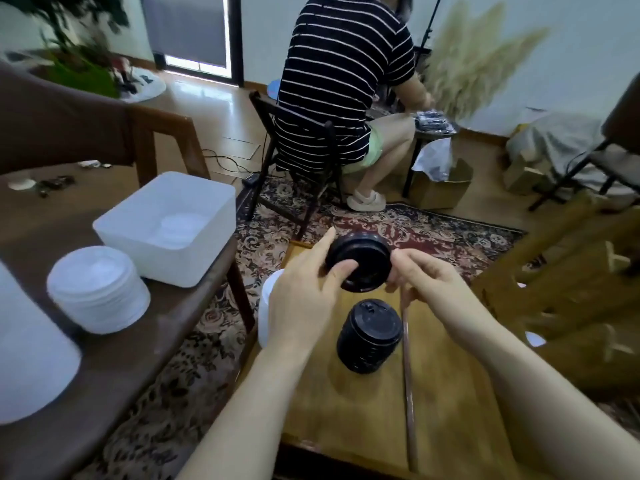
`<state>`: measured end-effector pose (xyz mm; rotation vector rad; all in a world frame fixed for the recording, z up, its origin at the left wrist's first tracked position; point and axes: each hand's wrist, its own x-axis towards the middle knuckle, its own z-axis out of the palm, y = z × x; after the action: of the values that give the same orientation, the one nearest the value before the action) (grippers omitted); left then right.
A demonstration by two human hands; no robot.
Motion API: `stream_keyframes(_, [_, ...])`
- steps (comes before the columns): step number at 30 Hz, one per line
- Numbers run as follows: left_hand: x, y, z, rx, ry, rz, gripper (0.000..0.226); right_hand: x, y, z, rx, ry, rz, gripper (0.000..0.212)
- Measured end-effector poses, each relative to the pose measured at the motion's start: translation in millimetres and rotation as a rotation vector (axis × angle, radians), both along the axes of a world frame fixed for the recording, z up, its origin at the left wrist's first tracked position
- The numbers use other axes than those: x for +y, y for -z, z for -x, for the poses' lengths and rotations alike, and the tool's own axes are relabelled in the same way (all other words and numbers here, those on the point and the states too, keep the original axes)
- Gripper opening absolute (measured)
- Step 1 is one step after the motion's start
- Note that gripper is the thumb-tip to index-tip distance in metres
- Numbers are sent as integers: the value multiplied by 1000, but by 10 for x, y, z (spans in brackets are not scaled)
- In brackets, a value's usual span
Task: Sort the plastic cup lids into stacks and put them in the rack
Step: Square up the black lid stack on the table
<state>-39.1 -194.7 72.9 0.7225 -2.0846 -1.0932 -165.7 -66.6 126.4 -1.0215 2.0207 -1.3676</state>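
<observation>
From the head view, you are partway through the sort, by the look of it. Your left hand and right hand hold a short stack of black lids between them, raised above the wooden surface. The left fingers curl onto its near face with the forefinger stretched along the far edge; the right fingers pinch its right rim. Below it, a taller black stack already stands on the surface, so the black lids seem nearly gathered; joining the held ones to that stack looks like the step in hand.

To your left, a stack of white lids sits on the dark bench, beside a white bin with more white lids lying in its bottom. Those stacks look formed, but none of them is in a rack yet, and that part is probably all left to do.

What you cannot settle here: no rack is plainly in view. A white object is mostly hidden behind your left hand, and another large white shape is cut off at the left edge. The wooden frame on the right is blurred. How many lids each stack holds is too fine to count.
</observation>
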Motion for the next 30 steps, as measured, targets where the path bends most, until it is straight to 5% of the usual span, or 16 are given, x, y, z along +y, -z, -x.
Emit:
stream_keyframes(4, [194,132,281,-225,43,-153,55,164,348,135,-5,154,-7,13])
stream_keyframes(12, [311,354,595,-481,31,-252,33,229,944,252,-245,391,-30,27])
stream_keyframes(30, [252,510,606,-448,38,-334,41,290,1162,274,-149,372,-152,27])
